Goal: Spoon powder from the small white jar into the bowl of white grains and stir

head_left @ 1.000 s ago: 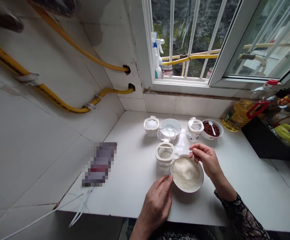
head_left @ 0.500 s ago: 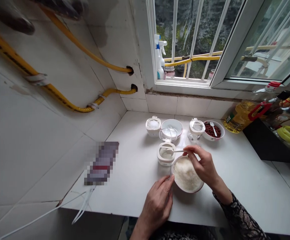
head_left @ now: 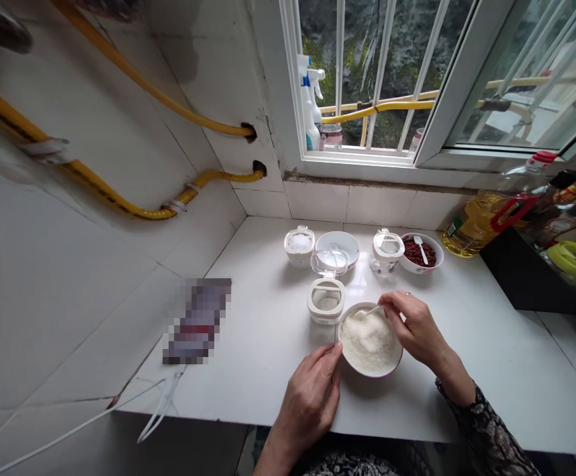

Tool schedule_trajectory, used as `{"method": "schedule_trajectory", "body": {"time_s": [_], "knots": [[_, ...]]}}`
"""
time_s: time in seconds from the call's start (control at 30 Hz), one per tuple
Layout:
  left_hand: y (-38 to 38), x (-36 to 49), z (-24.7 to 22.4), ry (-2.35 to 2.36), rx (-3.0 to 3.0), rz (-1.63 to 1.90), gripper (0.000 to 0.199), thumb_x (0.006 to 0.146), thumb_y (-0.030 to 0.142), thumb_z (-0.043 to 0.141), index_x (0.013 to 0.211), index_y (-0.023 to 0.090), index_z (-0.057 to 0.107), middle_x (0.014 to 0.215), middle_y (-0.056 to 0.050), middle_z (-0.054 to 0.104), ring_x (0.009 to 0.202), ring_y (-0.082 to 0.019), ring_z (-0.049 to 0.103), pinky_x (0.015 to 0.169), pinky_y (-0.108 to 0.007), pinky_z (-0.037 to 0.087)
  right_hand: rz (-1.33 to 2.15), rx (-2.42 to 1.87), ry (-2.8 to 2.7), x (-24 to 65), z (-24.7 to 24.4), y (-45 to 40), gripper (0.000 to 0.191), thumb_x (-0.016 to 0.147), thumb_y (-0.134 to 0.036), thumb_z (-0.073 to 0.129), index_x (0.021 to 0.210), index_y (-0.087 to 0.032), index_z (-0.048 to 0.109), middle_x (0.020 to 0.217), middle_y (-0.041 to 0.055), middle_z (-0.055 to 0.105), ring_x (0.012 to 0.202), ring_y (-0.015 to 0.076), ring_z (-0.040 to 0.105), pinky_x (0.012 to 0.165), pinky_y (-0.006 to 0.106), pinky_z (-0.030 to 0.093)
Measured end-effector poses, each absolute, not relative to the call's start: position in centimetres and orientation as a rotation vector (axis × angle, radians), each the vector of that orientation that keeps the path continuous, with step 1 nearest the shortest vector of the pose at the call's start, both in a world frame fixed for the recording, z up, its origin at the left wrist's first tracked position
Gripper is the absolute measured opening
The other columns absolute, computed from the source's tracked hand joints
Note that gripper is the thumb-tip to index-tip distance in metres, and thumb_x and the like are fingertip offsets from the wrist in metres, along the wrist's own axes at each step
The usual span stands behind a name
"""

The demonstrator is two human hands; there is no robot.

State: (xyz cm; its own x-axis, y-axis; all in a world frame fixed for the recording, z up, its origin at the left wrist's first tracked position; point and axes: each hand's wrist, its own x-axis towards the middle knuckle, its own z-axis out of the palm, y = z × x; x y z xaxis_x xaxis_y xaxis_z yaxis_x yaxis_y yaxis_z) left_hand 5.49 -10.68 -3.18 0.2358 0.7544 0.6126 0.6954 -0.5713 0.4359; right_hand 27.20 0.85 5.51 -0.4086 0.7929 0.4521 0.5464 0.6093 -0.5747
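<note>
The right hand (head_left: 416, 330) has its thumb and fingertips pinched together on the handle of a small white spoon (head_left: 364, 315), the wrist coming in from the near right with a dark patterned sleeve (head_left: 489, 423) behind it. The spoon reaches over the far side of a round bowl (head_left: 374, 374) and points left; whether its tip touches the white, grainy powder (head_left: 370, 344) heaped inside cannot be told. The left hand (head_left: 310, 396) lies at the bowl's near left, back upward, fingers close together and slightly bent, with a fingertip against the rim; whether it grips the bowl or only rests there does not show. The bowl sits on the white counter (head_left: 252, 370), between the two hands and near the front edge. Just beyond its left side stands a small jar (head_left: 326, 318), its clear lid (head_left: 330, 261) tipped up at the back. Behind these, a second jar (head_left: 299, 260) with white contents stands beside a white bowl (head_left: 340, 241); farther right, a third jar (head_left: 384, 264) stands next to a bowl of dark red grains (head_left: 424, 270), on which another white spoon (head_left: 420, 250) lies. A bottle of yellow oil (head_left: 473, 221) leans into view beyond that bowl.
</note>
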Motion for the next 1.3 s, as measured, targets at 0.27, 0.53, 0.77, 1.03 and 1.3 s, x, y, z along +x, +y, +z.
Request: {"method": "schedule_trajectory", "body": {"time_s": [0.27,0.53,0.77,1.03,1.3], "knots": [[-10.6,5.5,-3.1,1.408,2.411,1.256,0.066,0.094,0.003,0.047,0.157,0.014,0.031,0.123,-0.013,0.07,0.117,-0.025,0.062,0.094,-0.037,0.058,0.948,-1.291,-1.676,27.1,5.4,1.2,0.02,0.084,-0.031,0.053,0.076,-0.019,0.066,0.057,0.0004,0.061,0.056,0.0161,0.056,0.057,0.028,0.042],[-10.7,5.5,-3.2,1.401,2.407,1.262,0.067,0.094,0.003,0.047,0.157,0.014,0.03,0.124,-0.013,0.07,0.118,-0.025,0.062,0.095,-0.037,0.058,1.34,-1.303,-1.298,27.8,5.3,2.0,0.022,0.066,-0.038,0.067,0.07,-0.017,0.069,0.05,0.0009,0.06,0.047,0.0117,0.043,0.047,0.026,0.032],[-10.6,5.5,-3.1,1.395,2.393,1.259,0.066,0.094,0.003,0.047,0.157,0.015,0.031,0.124,-0.012,0.07,0.118,-0.025,0.062,0.096,-0.036,0.058,1.447,-1.288,-1.17,27.9,5.0,2.4,0.02,0.061,-0.036,0.071,0.066,-0.017,0.07,0.048,0.0011,0.061,0.044,0.0091,0.036,0.045,0.025,0.025],[-10.7,5.5,-3.2,1.396,2.395,1.254,0.068,0.094,0.003,0.047,0.158,0.016,0.028,0.124,-0.012,0.07,0.119,-0.025,0.062,0.096,-0.038,0.058,1.429,-1.162,-1.206,26.0,6.8,2.2,0.024,0.069,-0.039,0.073,0.077,-0.017,0.07,0.059,0.0028,0.068,0.047,0.0093,0.041,0.047,0.025,0.032],[-10.7,5.6,-3.2,1.409,2.407,1.22,0.067,0.094,0.004,0.045,0.158,0.014,0.028,0.121,-0.013,0.071,0.117,-0.026,0.064,0.095,-0.038,0.059,0.669,-0.924,-1.869,22.4,6.5,1.7,0.015,0.095,-0.019,0.051,0.093,-0.019,0.066,0.077,0.0052,0.074,0.07,0.0178,0.065,0.065,0.029,0.049]]}}
